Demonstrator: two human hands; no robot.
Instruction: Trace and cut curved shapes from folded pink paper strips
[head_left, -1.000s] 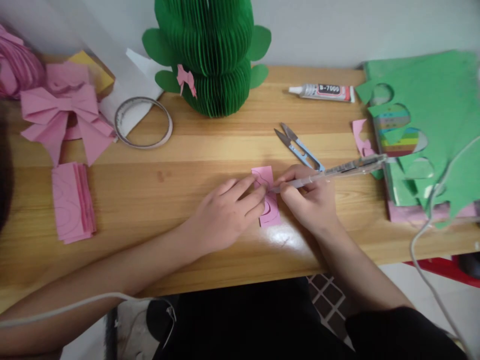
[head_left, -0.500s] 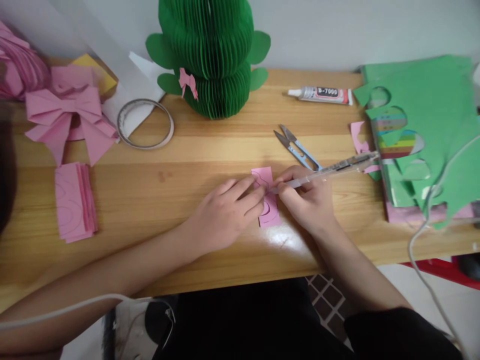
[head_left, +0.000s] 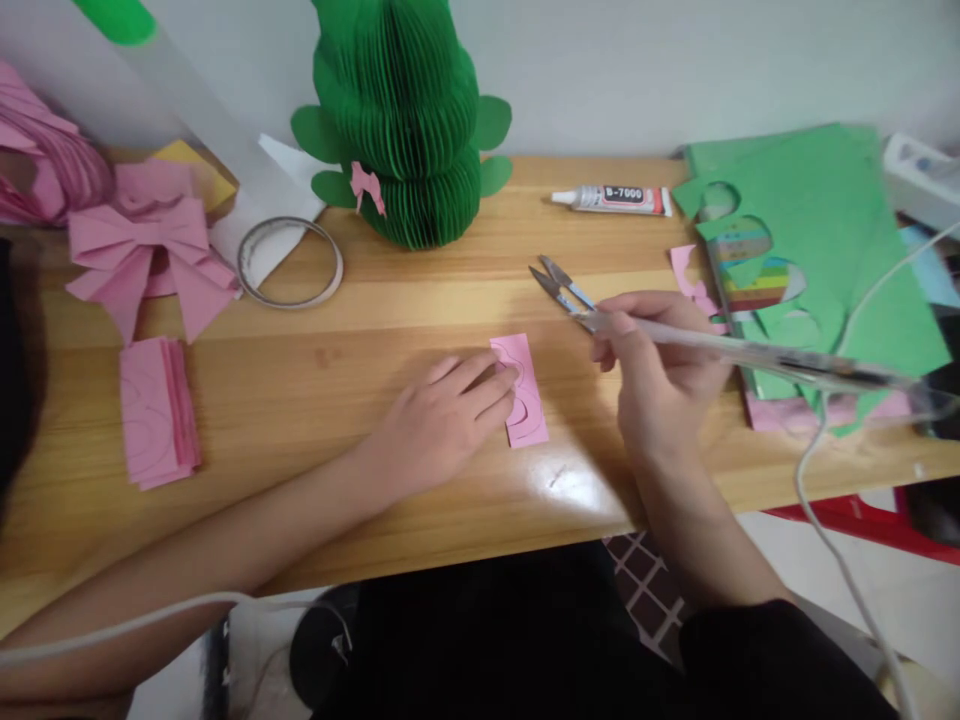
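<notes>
A small pink paper strip [head_left: 530, 400] with curved pen lines lies flat on the wooden table. The fingertips of my left hand [head_left: 442, 425] rest on its left edge, fingers stretched out. My right hand [head_left: 660, 370] is lifted above the table to the right of the strip, pinching a clear-barrelled pen [head_left: 720, 345] whose back end points right. Beneath the pen's front end are blue-handled thread snips [head_left: 559, 285], partly covered by the hand.
Behind stands a green paper honeycomb tree [head_left: 405, 130] with a small pink bow. A tape roll [head_left: 337, 270], pink paper bow [head_left: 142, 245] and pink strip stack [head_left: 154, 415] lie left. A glue tube [head_left: 619, 200] and green sheets [head_left: 832, 240] are right. A white cable [head_left: 814, 510] hangs at right.
My right hand has lifted the pen off the pink strip and moved up and to the right, over the snips. My left hand stays on the strip. The view has shifted slightly.
</notes>
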